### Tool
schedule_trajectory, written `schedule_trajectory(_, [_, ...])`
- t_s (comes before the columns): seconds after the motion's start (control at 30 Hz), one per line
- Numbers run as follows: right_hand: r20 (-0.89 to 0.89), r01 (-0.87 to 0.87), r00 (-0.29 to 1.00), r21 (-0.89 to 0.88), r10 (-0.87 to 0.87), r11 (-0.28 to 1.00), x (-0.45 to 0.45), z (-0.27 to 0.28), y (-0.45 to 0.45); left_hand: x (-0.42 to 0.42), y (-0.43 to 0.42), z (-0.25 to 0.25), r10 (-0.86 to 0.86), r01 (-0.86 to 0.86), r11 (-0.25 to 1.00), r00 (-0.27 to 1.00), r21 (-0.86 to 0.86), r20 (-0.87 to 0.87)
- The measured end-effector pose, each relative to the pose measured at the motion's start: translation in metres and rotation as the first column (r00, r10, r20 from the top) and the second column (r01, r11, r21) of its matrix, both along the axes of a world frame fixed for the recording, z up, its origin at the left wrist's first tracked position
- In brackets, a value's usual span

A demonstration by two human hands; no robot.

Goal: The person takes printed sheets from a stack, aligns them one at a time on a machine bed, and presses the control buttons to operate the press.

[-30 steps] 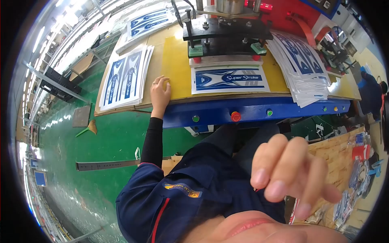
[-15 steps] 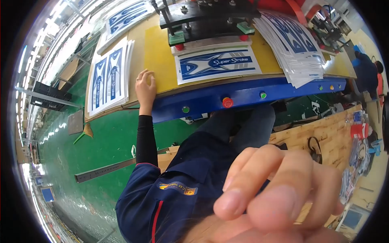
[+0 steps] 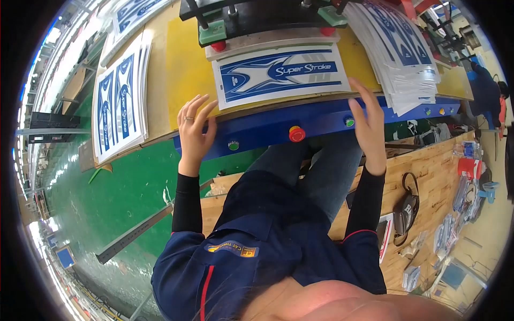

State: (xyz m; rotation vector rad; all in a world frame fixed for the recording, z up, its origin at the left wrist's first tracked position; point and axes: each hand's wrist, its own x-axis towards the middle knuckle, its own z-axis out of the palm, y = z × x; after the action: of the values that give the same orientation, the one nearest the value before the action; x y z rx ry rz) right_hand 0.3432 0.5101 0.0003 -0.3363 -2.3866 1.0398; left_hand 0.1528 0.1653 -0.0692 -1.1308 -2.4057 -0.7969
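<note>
A printed white and blue sheet (image 3: pixel 281 75) lies at the front of the press (image 3: pixel 251 24), on the yellow table surface (image 3: pixel 187 69). My left hand (image 3: pixel 197 128), with a ring on one finger, is at the table's front edge, left of the sheet. Its fingers are apart and hold nothing. Close to the sheet's lower right corner is my right hand (image 3: pixel 368 123), its fingers spread and holding nothing. One stack of printed sheets (image 3: pixel 120 101) lies at the left, another stack (image 3: pixel 396 53) at the right.
Along the blue front beam (image 3: pixel 262 128) are a red button (image 3: pixel 296 134), a green button (image 3: pixel 233 145) on its left and another green button (image 3: pixel 349 122) on its right. A black bag (image 3: pixel 406 214) lies on the wooden surface at the right. Another person (image 3: pixel 484 93) is at the far right.
My right hand has moved from close to the camera to the table's front edge. The view has shifted, so the press and sheets appear farther left. My left hand's fingers are more spread.
</note>
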Motion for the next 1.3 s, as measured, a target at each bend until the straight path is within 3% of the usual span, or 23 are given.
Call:
schedule_trajectory(0.03, [0.088, 0.076, 0.991, 0.244, -0.100, 0.967, -0.002, -0.030, 0.013, 0.005, 0.003, -0.001, 0.016, -0.017, 1.000, 1.000, -0.026, -0.027])
schedule_trajectory(0.1, [0.171, 0.132, 0.925, 0.690, -0.339, 0.711, -0.003, -0.064, 0.023, 0.007, 0.010, 0.001, 0.034, -0.040, 0.996, 0.996, -0.074, -0.087])
schedule_trajectory(0.13, [0.155, 0.167, 0.938, 0.581, -0.310, 0.796, 0.000, -0.073, 0.018, 0.004, 0.007, -0.007, 0.035, -0.038, 0.996, 0.998, -0.076, -0.051])
schedule_trajectory(0.27, [0.167, 0.109, 0.938, 0.687, -0.302, 0.719, 0.013, -0.074, 0.011, 0.009, 0.001, -0.006, 0.074, -0.079, 0.986, 0.996, -0.146, -0.039])
schedule_trajectory(0.37, [0.177, 0.113, 0.944, 0.618, -0.277, 0.778, 0.013, -0.062, 0.021, 0.006, 0.000, -0.008, 0.082, -0.094, 0.983, 0.993, -0.156, -0.080])
schedule_trajectory(0.4, [0.168, 0.130, 0.953, 0.523, -0.252, 0.842, 0.010, -0.059, 0.020, 0.006, -0.001, -0.012, 0.075, -0.084, 0.987, 0.995, -0.137, -0.066])
schedule_trajectory(0.5, [0.183, 0.057, 0.960, 0.614, -0.212, 0.787, 0.005, -0.067, 0.013, 0.006, 0.000, -0.012, 0.090, -0.102, 0.986, 0.992, -0.136, -0.092])
schedule_trajectory(0.53, [0.178, 0.065, 0.965, 0.555, -0.195, 0.829, 0.006, -0.073, 0.012, 0.006, -0.003, -0.012, 0.094, -0.105, 0.986, 0.992, -0.133, -0.085])
schedule_trajectory(0.63, [0.175, 0.024, 0.967, 0.659, -0.185, 0.752, 0.009, -0.069, 0.011, 0.003, -0.010, -0.010, 0.110, -0.115, 0.986, 0.993, -0.120, -0.049])
schedule_trajectory(0.7, [0.181, 0.044, 0.964, 0.611, -0.194, 0.791, 0.001, -0.069, 0.015, -0.001, -0.006, 0.002, 0.102, -0.102, 0.988, 0.995, -0.119, -0.007])
schedule_trajectory(0.87, [0.160, 0.023, 0.976, 0.604, -0.150, 0.796, -0.055, -0.059, 0.058, -0.030, 0.031, 0.020, 0.177, -0.169, 0.922, 0.984, -0.350, -0.007])
schedule_trajectory(1.0, [0.080, -0.002, 0.996, 0.512, -0.046, 0.859, -0.085, -0.069, 0.092, -0.055, 0.044, 0.007, 0.146, -0.118, 0.958, 0.985, -0.261, 0.091])
schedule_trajectory(1.1, [0.046, -0.013, 0.999, 0.404, -0.006, 0.915, -0.084, -0.073, 0.092, -0.052, 0.037, 0.005, 0.137, -0.121, 0.967, 0.989, -0.223, 0.059])
schedule_trajectory(1.3, [0.068, -0.014, 0.997, 0.455, -0.019, 0.890, -0.087, -0.074, 0.093, -0.048, 0.042, 0.007, 0.200, -0.180, 0.951, 0.978, -0.250, 0.056])
